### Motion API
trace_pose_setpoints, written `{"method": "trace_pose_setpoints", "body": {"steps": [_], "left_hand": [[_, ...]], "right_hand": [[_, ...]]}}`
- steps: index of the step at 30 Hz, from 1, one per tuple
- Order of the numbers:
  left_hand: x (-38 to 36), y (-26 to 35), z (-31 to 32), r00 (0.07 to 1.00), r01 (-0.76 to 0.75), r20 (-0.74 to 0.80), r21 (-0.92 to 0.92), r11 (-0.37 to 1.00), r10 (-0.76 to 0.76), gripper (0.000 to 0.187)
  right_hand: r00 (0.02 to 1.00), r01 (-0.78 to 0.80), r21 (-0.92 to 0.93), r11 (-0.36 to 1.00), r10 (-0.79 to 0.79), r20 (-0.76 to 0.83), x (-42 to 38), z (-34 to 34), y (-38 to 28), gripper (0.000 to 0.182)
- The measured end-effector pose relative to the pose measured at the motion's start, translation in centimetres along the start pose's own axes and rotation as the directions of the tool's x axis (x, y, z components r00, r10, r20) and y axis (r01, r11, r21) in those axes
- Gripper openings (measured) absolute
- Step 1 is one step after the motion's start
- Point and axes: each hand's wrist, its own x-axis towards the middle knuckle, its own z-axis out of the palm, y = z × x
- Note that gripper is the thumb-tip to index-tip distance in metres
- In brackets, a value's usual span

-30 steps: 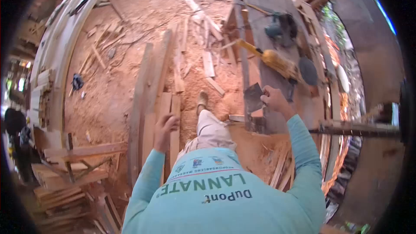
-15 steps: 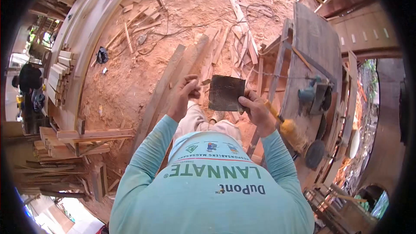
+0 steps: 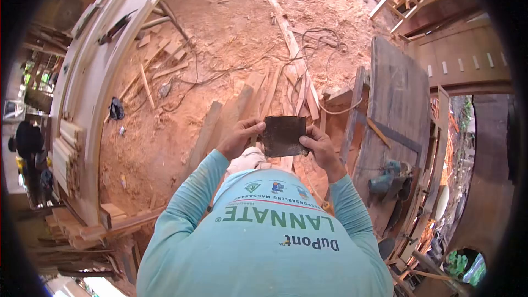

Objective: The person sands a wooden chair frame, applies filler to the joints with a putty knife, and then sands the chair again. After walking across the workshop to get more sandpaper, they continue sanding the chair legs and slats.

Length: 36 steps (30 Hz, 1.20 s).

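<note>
A dark, flat, roughly square sheet (image 3: 284, 136) with worn edges is held up in front of my body in the head view. My left hand (image 3: 242, 136) pinches its left edge, thumb and fingers closed near the upper corner. On the other side my right hand (image 3: 322, 146) grips the right edge, with the thumb lying on the face of the sheet. Behind and below it are my light trousers and the pale blue shirt (image 3: 269, 242) with printed lettering.
A workbench (image 3: 399, 93) with a teal power tool (image 3: 388, 179) stands at the right. Long boards (image 3: 102, 66) and stacked wood pieces (image 3: 66, 157) lie at the left. Planks (image 3: 286, 30) and a dark cable (image 3: 220, 69) lie on the sawdust-covered ground ahead.
My left hand has moved in and taken hold of the sheet's left edge. The sheet sits lower in view, and the yellow-handled object near my right hand is mostly hidden. The camera view has shifted.
</note>
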Motion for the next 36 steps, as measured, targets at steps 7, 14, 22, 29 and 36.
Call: {"method": "trace_pose_setpoints", "body": {"steps": [7, 14, 22, 29, 36], "left_hand": [[11.6, 12.1, -3.0, 1.0, 0.012, -0.013, 0.214, 0.977, -0.01, 0.028], [22.4, 19.2, -6.5, 0.992, -0.049, -0.108, 0.119, 0.992, 0.062, 0.024], [40.3, 28.5, -11.1, 0.927, -0.099, -0.338, 0.193, 0.976, 0.161, 0.019], [51.7, 39.1, -12.8, 0.879, -0.17, -0.428, 0.133, 0.976, 0.211, 0.018], [56.6, 49.2, -17.5, 0.845, -0.125, -0.481, 0.246, 0.961, 0.233, 0.018]], "right_hand": [[0.991, 0.025, -0.03, 0.999, -0.029, -0.133, 11.3, -0.9, -6.4, 0.018], [0.989, 0.041, -0.041, 0.998, -0.047, -0.141, 24.1, -3.1, -11.2, 0.015], [0.999, -0.034, -0.129, 0.991, 0.036, 0.008, 44.7, -11.5, -20.4, 0.017], [0.967, -0.097, -0.291, 0.952, 0.159, 0.199, 61.2, -15.9, -35.1, 0.018], [0.907, -0.093, -0.354, 0.931, 0.225, 0.355, 76.7, -14.6, -42.9, 0.018]]}}
